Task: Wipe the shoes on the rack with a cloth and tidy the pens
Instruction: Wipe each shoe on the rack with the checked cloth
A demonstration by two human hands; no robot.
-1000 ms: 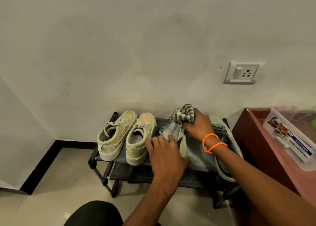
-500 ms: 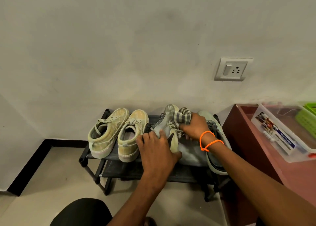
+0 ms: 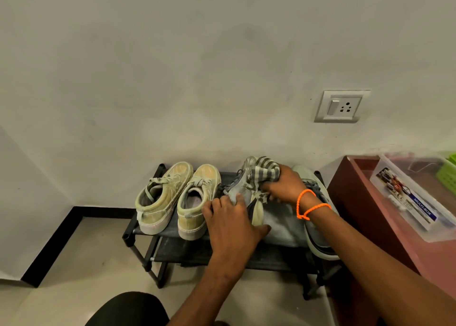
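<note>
A low black shoe rack (image 3: pixel 145 232) stands against a pale wall in the lower middle of the frame. At its left end sits a pair of yellowish-green sneakers: the left sneaker (image 3: pixel 160 200) and the right sneaker (image 3: pixel 197 202) side by side, heels toward the viewer. Just right of them, the person's left hand (image 3: pixel 229 224) lies over the heel of a grey shoe (image 3: pixel 240 190), fingers curled around its upper. Right of that, the right hand (image 3: pixel 283 185), with an orange cord bracelet (image 3: pixel 308 206) at the wrist, grips a bunched grey-and-white striped cloth (image 3: pixel 265 170) and presses it to the toe end of the grey shoe. A second grey shoe (image 3: pixel 318 229) lies partly under the right forearm at the rack's right end. Above it, a wall socket (image 3: pixel 341 106). At the right edge, a reddish-brown table (image 3: pixel 357 202) holds a clear plastic box (image 3: pixel 414 202); its contents are too blurred to tell.
</note>
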